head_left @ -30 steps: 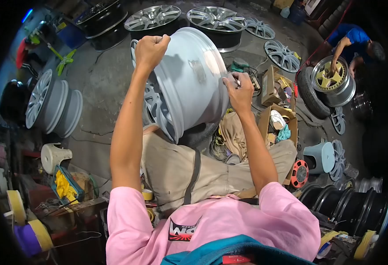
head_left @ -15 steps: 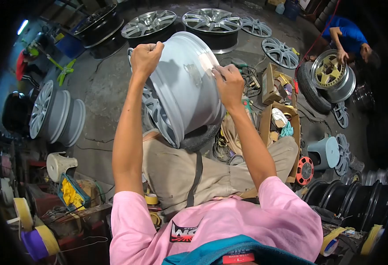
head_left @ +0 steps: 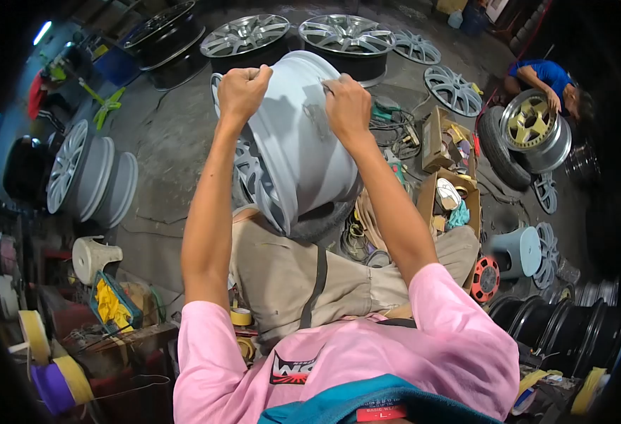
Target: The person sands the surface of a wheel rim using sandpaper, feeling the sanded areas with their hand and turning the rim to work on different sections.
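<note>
A grey car wheel rim (head_left: 293,134) stands on edge before me, its spoked face turned to the left and its smooth barrel toward my right hand. My left hand (head_left: 244,93) is closed over the lip at the rim's upper left. Against the upper right of the barrel rests my right hand (head_left: 346,107), its fingers bent and pressed together. Whatever those fingers hold is hidden. Near the fingertips a rough, darker grey patch (head_left: 317,120) marks the barrel. Under the rim lies a dark tyre (head_left: 321,220), partly covered.
Open cardboard boxes (head_left: 430,192) of supplies stand to my right, near cables and a green power tool (head_left: 384,109). More rims (head_left: 346,35) line the back, and others (head_left: 98,177) stand left. A co-worker in blue (head_left: 536,74) handles a gold-centred wheel (head_left: 529,124) at right.
My right hand has slid left and slightly up across the barrel, away from its right edge. My left hand keeps its hold on the lip. The view has shifted slightly.
</note>
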Demonstrator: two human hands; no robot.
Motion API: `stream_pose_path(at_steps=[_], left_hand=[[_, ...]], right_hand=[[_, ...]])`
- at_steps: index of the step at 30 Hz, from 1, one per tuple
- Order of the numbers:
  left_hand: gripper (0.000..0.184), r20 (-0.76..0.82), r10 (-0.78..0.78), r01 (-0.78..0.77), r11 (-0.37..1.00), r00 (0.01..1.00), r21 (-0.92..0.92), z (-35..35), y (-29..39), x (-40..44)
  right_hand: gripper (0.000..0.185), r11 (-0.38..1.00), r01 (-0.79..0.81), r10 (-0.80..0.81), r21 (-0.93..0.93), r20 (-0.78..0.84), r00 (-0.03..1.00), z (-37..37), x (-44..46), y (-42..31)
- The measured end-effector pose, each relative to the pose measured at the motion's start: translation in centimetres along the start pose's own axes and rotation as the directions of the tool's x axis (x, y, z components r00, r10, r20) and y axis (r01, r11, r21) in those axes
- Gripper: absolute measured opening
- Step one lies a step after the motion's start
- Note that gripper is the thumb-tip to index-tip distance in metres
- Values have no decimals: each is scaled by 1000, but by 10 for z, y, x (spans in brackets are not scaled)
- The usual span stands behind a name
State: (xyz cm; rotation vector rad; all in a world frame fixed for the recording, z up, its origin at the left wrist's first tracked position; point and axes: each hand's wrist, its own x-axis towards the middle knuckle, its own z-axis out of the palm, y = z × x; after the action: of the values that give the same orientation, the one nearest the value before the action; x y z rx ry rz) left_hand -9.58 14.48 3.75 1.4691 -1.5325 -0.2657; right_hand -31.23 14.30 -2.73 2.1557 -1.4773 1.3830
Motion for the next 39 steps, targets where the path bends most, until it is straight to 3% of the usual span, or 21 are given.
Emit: stream_pose_path(at_steps=[3, 6, 7, 9, 13, 15, 19, 21, 24, 27, 29, 30, 33, 35, 39], left_hand=[[50, -7, 8, -8, 1000, 1000, 1, 2, -4, -1], [52, -9, 2, -2, 1000, 1000, -28, 7, 1, -1], [54, 5, -1, 1, 1000, 1000, -10, 7, 2, 0], [54, -18, -2, 2, 1000, 1000, -10, 7, -2, 4], [49, -17, -7, 7, 1000, 1000, -21, 1, -7, 1], [48, -28, -11, 10, 1000, 1000, -23, 2, -7, 3], [53, -14, 35, -36, 998, 999, -46, 8, -5, -2], [54, -32, 13, -15, 998, 999, -55, 10, -4, 0], [55, -44, 30, -32, 998, 999, -54, 5, -10, 4], [55, -45, 19, -22, 997, 999, -78, 5, -11, 0], [55, -37, 7, -9, 998, 999, -67, 6, -9, -2], [54, -33, 28, -30, 998, 999, -63, 8, -8, -3], [49, -10, 36, -36, 999, 999, -29, 6, -4, 1], [50, -4, 2, -2, 999, 1000, -48, 6, -10, 4], [50, -9, -12, 12, 998, 1000, -62, 1, -13, 5]], right_hand=[[22, 991, -98, 95, 91, 32, 995, -34, -45, -1], [22, 989, -91, 91, 115, 0, 996, -39, -64, 8], [22, 988, -97, 97, 119, 3, 995, -34, -56, 9], [23, 998, 40, -43, 56, 60, 997, -16, -10, 14], [22, 999, 53, -54, 9, 151, 987, -3, 17, 7], [21, 984, -130, 120, 119, 93, 988, -32, -20, 1], [20, 976, -175, 170, 132, 45, 984, -41, -65, 3], [20, 997, -74, 75, -8, 57, 996, -22, -27, 9], [19, 997, 34, -26, -63, 126, 992, 2, 20, 15], [19, 999, -17, 10, 47, 158, 987, -10, 11, 15], [19, 979, -167, 146, 116, 167, 975, -34, -29, 17], [19, 979, -167, 146, 115, 176, 974, -34, -30, 19], [20, 979, -157, 135, 131, 166, 977, -23, -19, 24], [20, 1000, -6, 4, 10, 177, 984, 4, 16, 28], [20, 999, 33, -32, -4, 157, 987, 4, 5, 22]])
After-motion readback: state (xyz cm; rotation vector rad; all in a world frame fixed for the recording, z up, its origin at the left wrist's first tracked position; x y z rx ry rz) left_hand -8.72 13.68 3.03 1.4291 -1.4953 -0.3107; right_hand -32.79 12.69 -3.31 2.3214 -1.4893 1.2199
